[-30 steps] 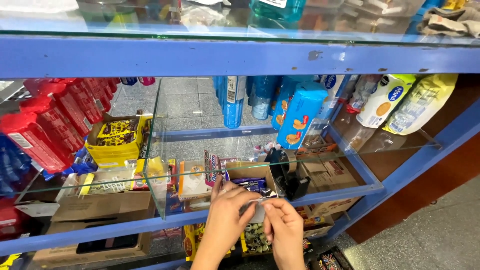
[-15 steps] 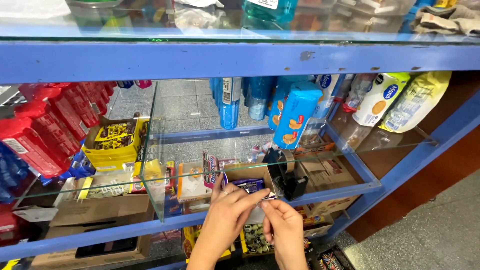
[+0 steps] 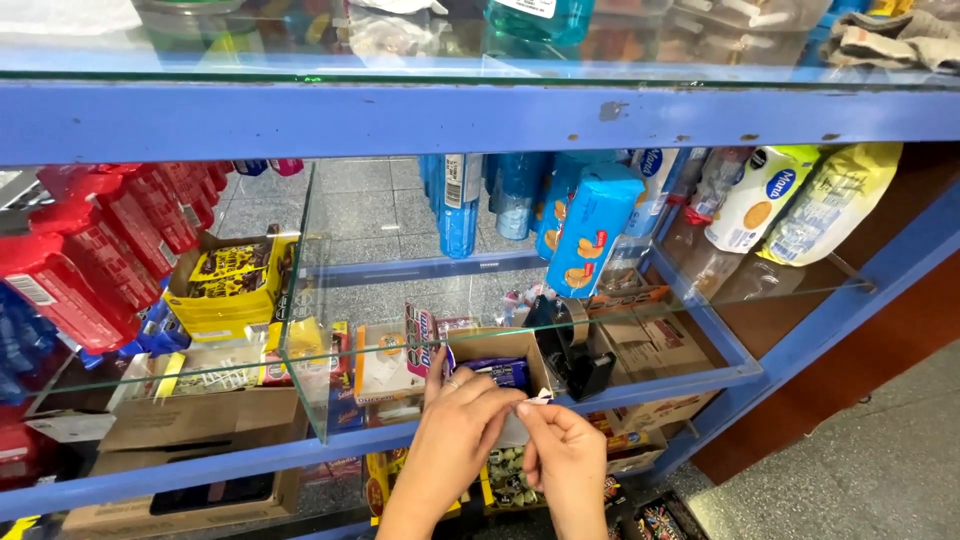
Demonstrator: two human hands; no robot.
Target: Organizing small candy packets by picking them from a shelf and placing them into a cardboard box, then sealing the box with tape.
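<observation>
**Tape scrap pinched at the shelf edge — snag and spill risks**

Tape scrap [image 3: 541, 396], small and pale, sits between both hands just in front of the blue shelf rail [image 3: 650, 385]. It may be tape or a torn wrapper tab; it is too small to say. The left hand [image 3: 455, 440] has its fingers curled nearly closed, thumb and forefinger nipping one end of the scrap. The right hand [image 3: 565, 455] is likewise almost closed, its fingertips on the other end.

Risks, judged from the layout:
- The scrap could fold onto itself or stick to a fingertip, since both grips are close together with little slack.
- The black tape dispenser [image 3: 572, 350] stands at the glass shelf's front edge, just beside the hands; a knock from a knuckle could tip it off.
- The glass divider [image 3: 300, 300] stands upright to the left, with exposed edges; a wide elbow swing could strike it.

Containers:
- An open cardboard box [image 3: 500, 350] just behind the hands holds dark purple wrapped bars [image 3: 497, 372].
- A yellow carton [image 3: 225, 290] on the left holds yellow-and-brown packets.
- Red packets [image 3: 95, 260] stand in rows at far left.
- Blue biscuit packs [image 3: 590, 230] stand upright at the back, one tilted forward.
- Yellow-and-white bags [image 3: 790, 195] lean at right.
</observation>
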